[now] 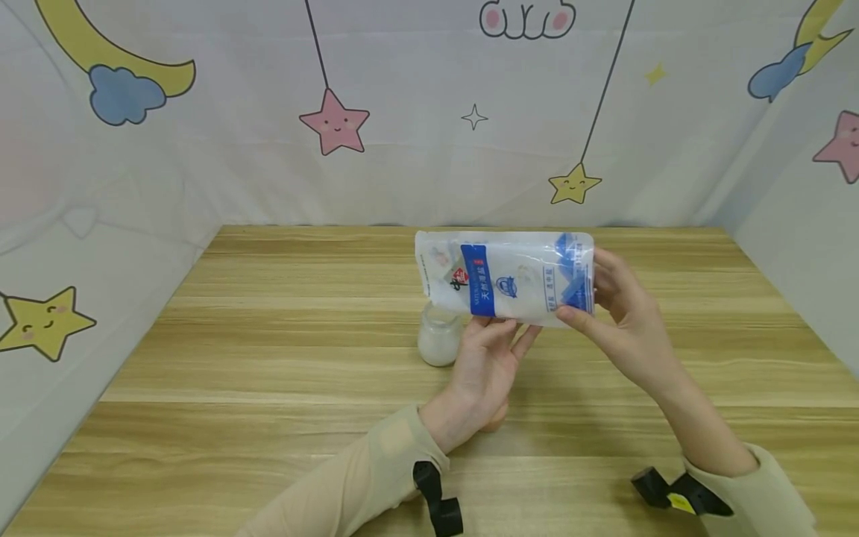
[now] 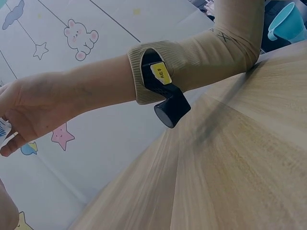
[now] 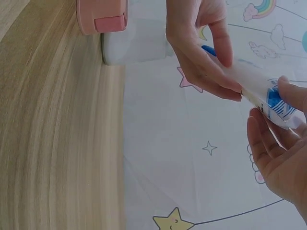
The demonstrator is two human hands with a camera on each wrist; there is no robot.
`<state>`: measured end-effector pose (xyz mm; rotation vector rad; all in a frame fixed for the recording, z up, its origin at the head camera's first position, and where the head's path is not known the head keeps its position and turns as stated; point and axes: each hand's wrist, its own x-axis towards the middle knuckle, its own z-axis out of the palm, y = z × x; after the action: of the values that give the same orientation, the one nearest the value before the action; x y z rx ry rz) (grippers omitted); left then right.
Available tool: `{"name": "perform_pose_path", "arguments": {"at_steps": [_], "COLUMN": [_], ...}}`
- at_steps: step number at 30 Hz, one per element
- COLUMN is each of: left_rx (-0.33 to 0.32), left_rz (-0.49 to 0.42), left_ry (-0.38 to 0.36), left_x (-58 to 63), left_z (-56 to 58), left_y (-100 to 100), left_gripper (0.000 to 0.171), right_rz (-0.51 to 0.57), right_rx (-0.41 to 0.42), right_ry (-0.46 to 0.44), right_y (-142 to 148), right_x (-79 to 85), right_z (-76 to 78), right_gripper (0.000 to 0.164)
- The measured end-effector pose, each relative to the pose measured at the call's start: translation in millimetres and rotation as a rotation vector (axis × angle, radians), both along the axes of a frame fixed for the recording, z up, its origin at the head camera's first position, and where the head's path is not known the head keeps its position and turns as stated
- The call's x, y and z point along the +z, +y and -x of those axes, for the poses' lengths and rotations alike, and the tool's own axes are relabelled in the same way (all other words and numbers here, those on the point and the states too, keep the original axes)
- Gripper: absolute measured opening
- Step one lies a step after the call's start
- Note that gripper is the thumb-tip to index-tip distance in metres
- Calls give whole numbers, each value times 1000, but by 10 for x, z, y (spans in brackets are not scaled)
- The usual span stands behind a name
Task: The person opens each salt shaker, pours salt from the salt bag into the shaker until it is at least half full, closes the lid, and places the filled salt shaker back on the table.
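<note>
A white and blue bag of salt (image 1: 523, 276) is held sideways above the table, its left end over a small glass jar (image 1: 439, 339) that looks whitish inside. My right hand (image 1: 631, 321) grips the bag's right end, thumb in front and fingers behind. From below, my left hand (image 1: 479, 365) holds the bag's lower edge near the middle. Thumb and fingers of the left hand (image 3: 196, 52) lie on either side of the bag (image 3: 264, 91) in the right wrist view. Only a corner of the bag (image 2: 4, 130) shows by the right hand (image 2: 38, 108) in the left wrist view.
A pink object with a clasp (image 3: 103, 17) stands by the jar (image 3: 136, 45) in the right wrist view; the left hand mostly hides it in the head view. A printed cloth (image 1: 429, 149) hangs behind the wooden table (image 1: 268, 358). A turquoise container (image 2: 290, 24) sits beyond the table.
</note>
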<state>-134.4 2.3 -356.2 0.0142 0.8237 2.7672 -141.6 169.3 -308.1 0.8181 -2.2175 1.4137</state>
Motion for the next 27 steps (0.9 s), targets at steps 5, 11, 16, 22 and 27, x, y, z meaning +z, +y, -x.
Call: {"name": "perform_pose_path", "arguments": {"at_steps": [5, 11, 16, 22, 27], "left_rx": [8, 32, 41, 47, 52], "left_rz": [-9, -20, -27, -37, -42], "left_ry": [-2, -28, -56, -83, -87], "left_x": [-4, -5, 5, 15, 19], "left_z": [6, 13, 12, 9, 13], "left_y": [8, 21, 30, 30, 36], "left_gripper": [51, 48, 48, 48, 48], "right_rz": [0, -6, -16, -25, -21], "right_rx": [3, 17, 15, 5, 9], "right_ry": [0, 3, 1, -9, -5], "right_y": [-4, -6, -6, -3, -2], "right_x": [1, -10, -5, 6, 7], "right_z": [-1, 11, 9, 2, 8], "right_gripper": [70, 69, 69, 69, 69]}}
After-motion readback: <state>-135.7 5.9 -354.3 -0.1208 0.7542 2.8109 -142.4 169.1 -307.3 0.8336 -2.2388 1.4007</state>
